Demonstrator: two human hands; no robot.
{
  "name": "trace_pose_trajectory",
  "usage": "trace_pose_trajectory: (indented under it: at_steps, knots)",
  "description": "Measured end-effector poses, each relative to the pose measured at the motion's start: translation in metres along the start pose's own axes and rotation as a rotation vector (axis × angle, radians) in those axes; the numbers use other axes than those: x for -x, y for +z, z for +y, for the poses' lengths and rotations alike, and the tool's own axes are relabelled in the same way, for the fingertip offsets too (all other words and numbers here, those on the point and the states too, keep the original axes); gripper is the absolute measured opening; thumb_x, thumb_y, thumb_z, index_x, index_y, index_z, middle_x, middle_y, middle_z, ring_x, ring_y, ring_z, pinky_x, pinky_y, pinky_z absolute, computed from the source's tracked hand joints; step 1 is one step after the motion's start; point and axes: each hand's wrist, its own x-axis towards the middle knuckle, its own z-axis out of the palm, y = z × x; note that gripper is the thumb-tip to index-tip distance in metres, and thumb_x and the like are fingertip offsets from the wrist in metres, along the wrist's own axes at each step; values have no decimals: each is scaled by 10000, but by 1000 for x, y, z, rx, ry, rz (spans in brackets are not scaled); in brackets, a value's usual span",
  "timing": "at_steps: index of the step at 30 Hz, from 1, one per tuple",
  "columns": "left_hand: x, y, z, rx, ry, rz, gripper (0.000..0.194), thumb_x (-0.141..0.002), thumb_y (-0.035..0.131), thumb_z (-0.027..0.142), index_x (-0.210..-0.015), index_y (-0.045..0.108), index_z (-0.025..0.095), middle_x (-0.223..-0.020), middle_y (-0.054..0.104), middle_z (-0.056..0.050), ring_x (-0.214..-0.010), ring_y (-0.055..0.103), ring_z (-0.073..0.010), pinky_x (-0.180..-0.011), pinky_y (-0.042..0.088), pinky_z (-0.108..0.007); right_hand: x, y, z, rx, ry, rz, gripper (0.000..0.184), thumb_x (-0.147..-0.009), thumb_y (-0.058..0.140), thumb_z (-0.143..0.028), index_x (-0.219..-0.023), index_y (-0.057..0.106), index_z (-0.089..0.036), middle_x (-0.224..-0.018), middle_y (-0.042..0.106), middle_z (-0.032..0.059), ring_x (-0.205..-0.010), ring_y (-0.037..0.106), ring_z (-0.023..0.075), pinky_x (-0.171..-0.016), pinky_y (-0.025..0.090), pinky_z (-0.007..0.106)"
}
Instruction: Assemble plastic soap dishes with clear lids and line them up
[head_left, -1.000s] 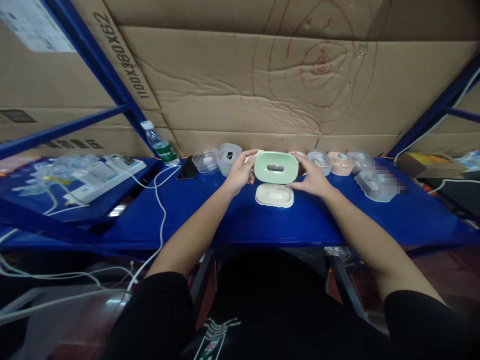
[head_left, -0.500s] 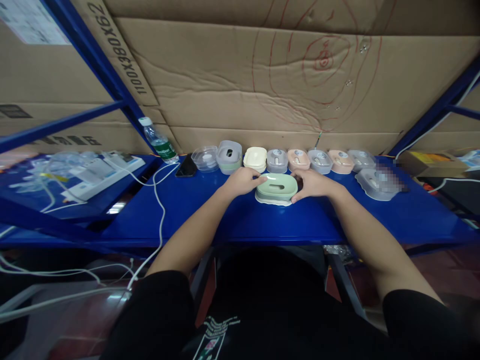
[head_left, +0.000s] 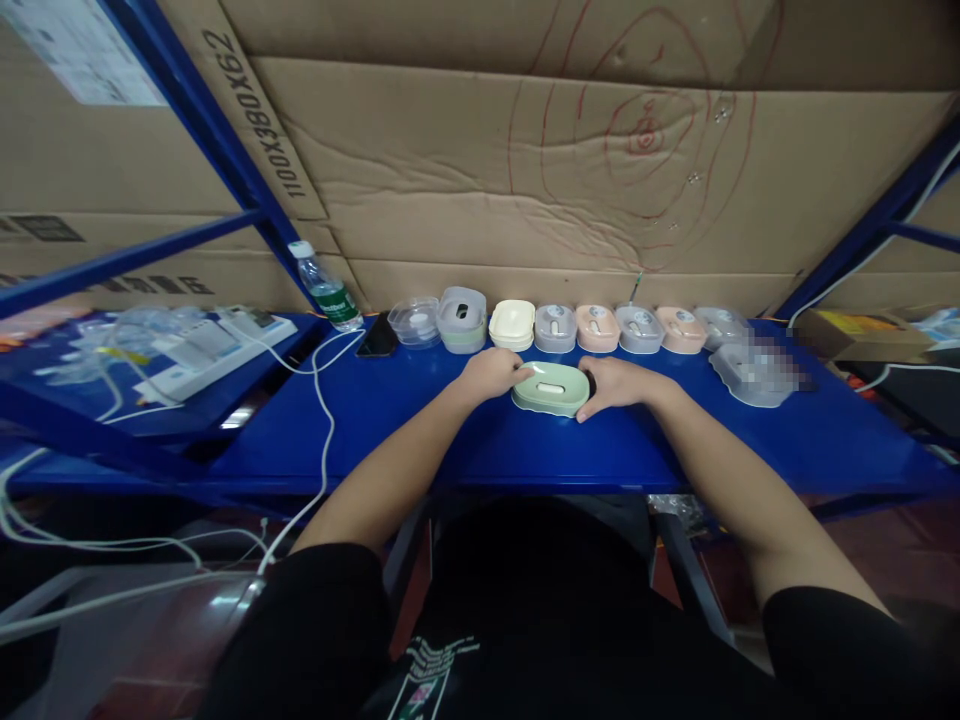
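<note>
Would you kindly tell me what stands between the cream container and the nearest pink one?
In the head view, one greyish-lilac container stands between them.

From here the pale green box [head_left: 551,399] shows a whitish slot [head_left: 553,387] against a deep blue surface [head_left: 540,455]. Behind the box I see a cream container [head_left: 512,325], a greyish-lilac container [head_left: 555,328] and a peach container [head_left: 598,328]; farther behind it, brown cardboard [head_left: 420,130] carries wavy red rings [head_left: 646,138].
</note>
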Motion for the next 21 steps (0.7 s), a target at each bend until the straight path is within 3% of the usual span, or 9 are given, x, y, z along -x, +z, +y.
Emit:
trace_pose_trajectory:
  at_steps: [6,8,11,16,19,21]
  knots:
    - [-1,-1,-6,3,6,21,402,-1030,618,522,-984,852,199,-1002,826,-125,-952,745,-280,-755,496,-353,-1,0,2,-48,0,-12,864,-565,955,-736,-1232,712,-242,-1105,773,113,-1018,722,400,-807,564,488]
    - [-1,-6,-12,39,1,118,383,-1012,655,534,-1061,857,212,-1044,828,-113,-972,747,-276,-803,525,-361,-1,0,3,-68,-7,-19,884,-564,960,-732,-1253,707,-239,-1112,775,110,-1027,724,392,-821,567,483]
    - [0,-19,-25,87,-30,362,353,-1018,659,482,-1146,844,211,-1143,819,-111,-1069,740,-280,-917,547,-378,-1,0,6,-91,-26,-20,920,-565,967,-724,-1290,705,-223,-1127,783,109,-1043,732,383,-843,569,467]
    - [6,-45,-61,120,-214,688,287,-1012,653,386,-1157,818,203,-1270,762,-128,-1225,697,-314,-1098,518,-422,1,0,7,-138,-72,3,952,-583,979,-690,-1362,695,-222,-1271,781,123,-1114,737,383,-918,579,474]
    - [12,-56,-88,105,-358,749,265,-997,636,321,-1177,793,208,-1340,707,-146,-1280,672,-335,-1152,501,-449,1,0,8,-154,-100,11,917,-598,978,-682,-1352,713,-234,-1288,784,113,-1108,744,369,-933,584,475]
    - [14,-60,-105,78,-453,700,280,-960,641,263,-1198,778,206,-1374,683,-166,-1270,676,-351,-1149,507,-474,1,1,8,-154,-109,8,882,-611,972,-684,-1332,727,-237,-1271,791,105,-1089,749,357,-926,586,466]
